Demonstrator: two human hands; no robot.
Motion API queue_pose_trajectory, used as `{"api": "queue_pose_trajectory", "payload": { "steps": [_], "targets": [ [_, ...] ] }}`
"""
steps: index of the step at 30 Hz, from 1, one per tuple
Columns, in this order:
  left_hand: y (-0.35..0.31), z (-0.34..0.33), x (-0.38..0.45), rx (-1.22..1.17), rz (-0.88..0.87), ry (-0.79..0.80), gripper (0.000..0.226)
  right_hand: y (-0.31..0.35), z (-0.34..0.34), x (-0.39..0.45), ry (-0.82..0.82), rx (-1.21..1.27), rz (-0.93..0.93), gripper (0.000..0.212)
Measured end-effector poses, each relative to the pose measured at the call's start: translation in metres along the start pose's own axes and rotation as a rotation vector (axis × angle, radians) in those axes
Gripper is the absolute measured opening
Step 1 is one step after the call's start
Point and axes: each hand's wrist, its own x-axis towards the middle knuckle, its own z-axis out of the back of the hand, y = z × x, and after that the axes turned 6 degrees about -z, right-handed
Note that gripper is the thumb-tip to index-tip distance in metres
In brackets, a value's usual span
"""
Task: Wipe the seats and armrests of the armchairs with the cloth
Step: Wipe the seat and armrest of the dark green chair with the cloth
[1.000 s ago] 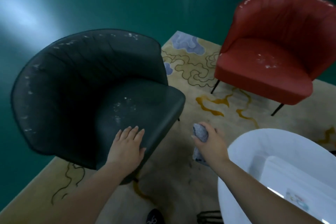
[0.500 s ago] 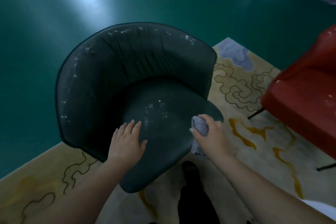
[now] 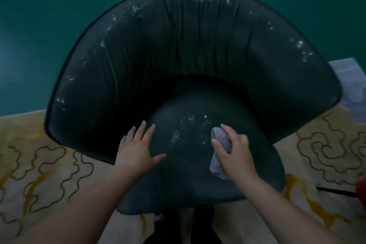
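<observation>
The right hand (image 3: 235,150) grips the bunched grey cloth (image 3: 219,154) over the dark armchair's seat (image 3: 188,174). White specks (image 3: 188,125) lie just left and beyond, nearer it than the flat, open left hand (image 3: 136,148).

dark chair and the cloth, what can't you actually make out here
- Head view: the dark armchair's legs, hidden under its own seat.
- Head view: whether the grey cloth touches the seat; the right hand gripping it covers the contact.
- Head view: the red object, cut off by the right edge.
</observation>
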Motion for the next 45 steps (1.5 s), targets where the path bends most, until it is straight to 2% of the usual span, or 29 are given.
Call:
{"api": "queue_pose_trajectory", "payload": {
  "steps": [8,14,19,21,23,25,28,30,32,34,37,39,42,45],
  "targets": [
    [0.024,-0.098,0.079,-0.023,-0.075,0.046,0.121,-0.053,-0.102,0.075,0.039,0.017,0.121,0.043],
    [0.05,-0.15,0.104,-0.125,-0.155,0.029,0.131,-0.06,-0.186,0.112,0.015,-0.049,0.382,0.045],
    [0.056,-0.169,0.109,-0.186,-0.17,0.014,0.138,-0.064,-0.229,0.107,0.092,-0.198,0.544,0.045],
    [0.057,-0.173,0.108,-0.204,-0.178,0.004,0.139,-0.071,-0.235,0.105,0.105,-0.333,0.619,0.049],
    [0.058,-0.176,0.108,-0.197,-0.189,-0.009,0.138,-0.08,-0.228,0.117,0.042,-0.446,0.666,0.056],
    [0.059,-0.177,0.108,-0.207,-0.19,-0.016,0.138,-0.089,-0.214,0.139,-0.083,-0.462,0.577,0.051],
    [0.058,-0.175,0.108,-0.246,-0.176,-0.015,0.14,-0.09,-0.208,0.151,-0.18,-0.361,0.44,0.045],
    [0.058,-0.174,0.108,-0.261,-0.152,-0.008,0.141,-0.082,-0.223,0.134,-0.103,-0.304,0.495,0.045],
    [0.057,-0.172,0.107,-0.272,-0.131,-0.008,0.141,-0.078,-0.233,0.116,0.034,-0.348,0.633,0.048],
    [0.059,-0.171,0.105,-0.272,-0.131,-0.01,0.139,-0.082,-0.225,0.125,0.038,-0.417,0.701,0.052],
    [0.064,-0.168,0.1,-0.267,-0.136,0.007,0.135,-0.089,-0.203,0.151,-0.133,-0.381,0.549,0.05],
    [0.067,-0.166,0.097,-0.272,-0.138,0.017,0.133,-0.089,-0.2,0.152,-0.178,-0.318,0.498,0.046],
    [0.069,-0.164,0.09,-0.27,-0.142,0.014,0.132,-0.079,-0.225,0.117,-0.083,-0.245,0.592,0.046],
    [0.069,-0.167,0.079,-0.288,-0.133,0.017,0.132,-0.08,-0.245,0.083,0.11,-0.38,0.765,0.048]
  ]
}}
